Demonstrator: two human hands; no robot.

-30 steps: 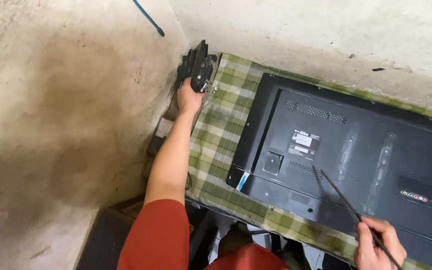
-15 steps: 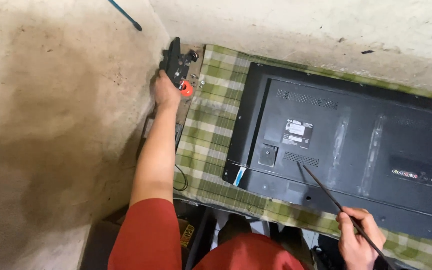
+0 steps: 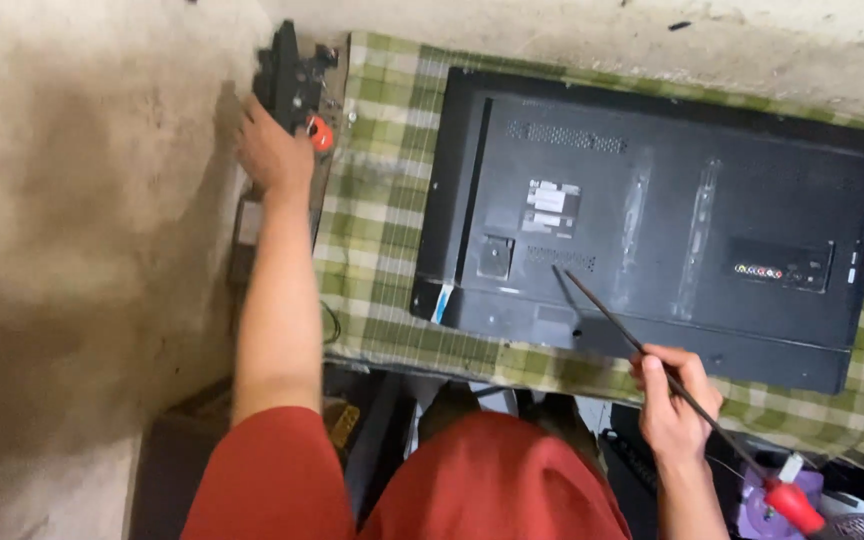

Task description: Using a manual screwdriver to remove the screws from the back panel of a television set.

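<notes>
At the near right, the right hand (image 3: 674,405) grips a long, stiff screwdriver (image 3: 652,355) mid-shaft; its red handle looks surer. The left hand (image 3: 274,152) grasps a black tool (image 3: 287,80).

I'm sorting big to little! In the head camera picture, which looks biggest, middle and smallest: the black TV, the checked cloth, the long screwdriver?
1. Checked cloth: it spreads out past the TV's edges.
2. Black TV, lying face down on the cloth.
3. Long screwdriver, thin, held in the right hand.
</notes>
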